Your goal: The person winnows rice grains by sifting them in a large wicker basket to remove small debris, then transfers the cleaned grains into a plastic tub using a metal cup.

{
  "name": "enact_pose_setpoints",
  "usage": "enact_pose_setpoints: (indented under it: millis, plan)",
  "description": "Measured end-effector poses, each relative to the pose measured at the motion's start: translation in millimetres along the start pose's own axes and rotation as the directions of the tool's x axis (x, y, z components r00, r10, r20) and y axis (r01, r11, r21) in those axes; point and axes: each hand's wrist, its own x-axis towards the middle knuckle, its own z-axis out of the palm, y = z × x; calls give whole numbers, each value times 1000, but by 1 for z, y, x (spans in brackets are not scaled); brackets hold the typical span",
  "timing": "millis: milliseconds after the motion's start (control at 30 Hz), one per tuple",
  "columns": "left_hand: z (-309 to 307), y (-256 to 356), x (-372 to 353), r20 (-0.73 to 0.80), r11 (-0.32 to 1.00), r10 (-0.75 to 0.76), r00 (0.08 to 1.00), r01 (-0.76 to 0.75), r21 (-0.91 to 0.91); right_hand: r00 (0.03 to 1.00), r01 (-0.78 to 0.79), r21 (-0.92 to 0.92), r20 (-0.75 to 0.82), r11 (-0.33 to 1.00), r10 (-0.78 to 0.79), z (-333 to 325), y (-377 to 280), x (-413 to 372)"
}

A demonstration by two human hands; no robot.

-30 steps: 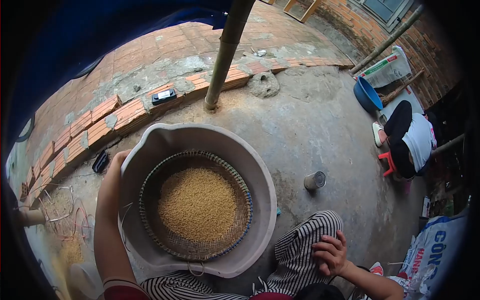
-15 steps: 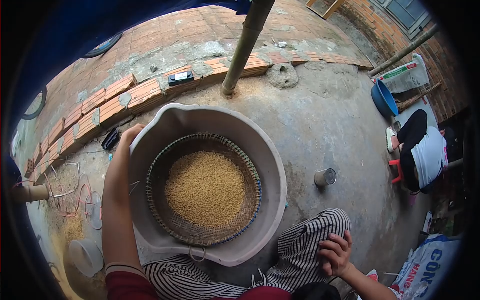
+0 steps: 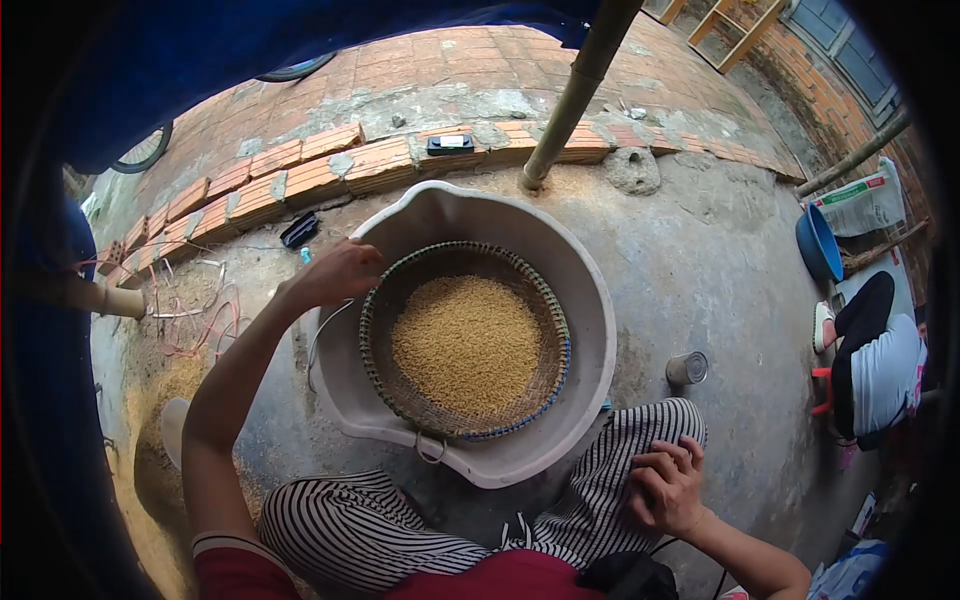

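My left hand (image 3: 342, 273) hovers over the left rim of a large pale grey plastic basin (image 3: 592, 300), its fingers curled together close to the edge of a round woven bamboo basket (image 3: 545, 385). Whatever those fingers may hold is hidden. Inside the basin, the basket contains a broad heap of small golden-yellow grain (image 3: 465, 340). A thin wire loop (image 3: 430, 452) hangs at the basin's near edge, and another wire curves below my left hand. My right hand (image 3: 672, 487) rests on my striped knee, fingers loosely bent and apart, holding nothing.
A metal can (image 3: 687, 369) stands on the concrete right of the basin. Bricks (image 3: 375, 165) and a bamboo pole (image 3: 575, 95) line the far side. A person (image 3: 880, 360) sits at right near a blue basin (image 3: 820, 243). Wires (image 3: 215, 320) lie at left.
My left hand has left the basin's rim and moved inward toward the basket's edge. My right hand stays on the knee. The view has shifted, so the scene sits farther right.
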Motion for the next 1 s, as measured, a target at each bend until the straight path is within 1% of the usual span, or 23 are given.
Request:
enact_pose_setpoints:
  millis: [67,133,167,200,233,267,333,367,400,467,500,533,567,600,633,667,733,767,800,867,933,967,1000]
  plan:
    - [13,-8,-27,89,994,-88,992,81,78,997,41,19,58,999,-43,2,-4,19]
    - [28,-14,-47,-2,980,-31,1000,30,195,993,96,77,57,992,-100,10,-7,40]
    - [35,-17,-53,-4,979,-38,999,38,202,986,100,133,123,986,-116,16,-9,48]
    - [40,-18,-57,-33,944,9,999,3,329,973,101,185,188,978,-136,21,-12,58]
    - [43,-18,-61,-54,893,59,997,-29,448,969,122,246,181,962,-169,22,-17,71]
    - [44,-19,-63,-58,893,55,997,-23,450,968,128,245,179,961,-175,25,-22,84]
    - [42,-15,-65,-163,954,-1,987,49,296,955,124,324,216,938,-201,32,-29,108]
    - [36,-12,-70,-241,982,-67,968,107,154,956,130,320,211,938,-205,38,-30,120]
    - [28,-12,-74,-250,981,-68,966,110,158,959,123,360,196,925,-204,46,-30,133]
    - [14,-24,-86,-285,984,-165,944,177,17,961,126,400,179,908,-212,59,-28,154]
    - [13,-45,-90,-286,986,-166,944,155,-64,967,66,439,193,896,-166,64,-27,163]
    - [11,-57,-94,-314,975,-220,924,194,-112,970,3,478,211,878,-119,70,-25,170]
    - [13,-72,-98,-364,969,-246,898,223,-106,970,7,479,210,878,-122,76,-21,177]
    - [14,-86,-101,-414,963,-270,869,251,-101,977,-30,423,205,906,-64,82,-15,183]
    - [11,-91,-104,-412,941,-293,863,337,37,981,-69,366,195,928,-4,89,-9,186]
    - [12,-96,-108,-412,941,-291,863,336,39,981,-69,367,193,928,-3,101,-2,188]
    - [28,-110,-107,-138,890,-266,954,298,344,979,-171,223,145,960,141,119,11,187]
    - [42,-113,-107,-2,879,-284,959,261,399,978,-182,220,144,958,152,123,17,185]
    - [46,-100,-102,138,869,-366,920,285,405,961,-235,159,185,959,205,124,20,183]
    - [53,-112,-87,377,925,-379,845,352,140,935,-297,91,231,951,270,129,29,177]
    - [33,-86,-74,130,863,-448,885,389,323,923,-324,154,268,933,276,135,38,177]
    - [22,-82,-60,84,815,-487,869,417,403,922,-322,153,274,934,273,132,38,179]
    - [8,-67,-50,-16,833,-449,893,425,355,918,-352,180,259,918,301,127,34,180]
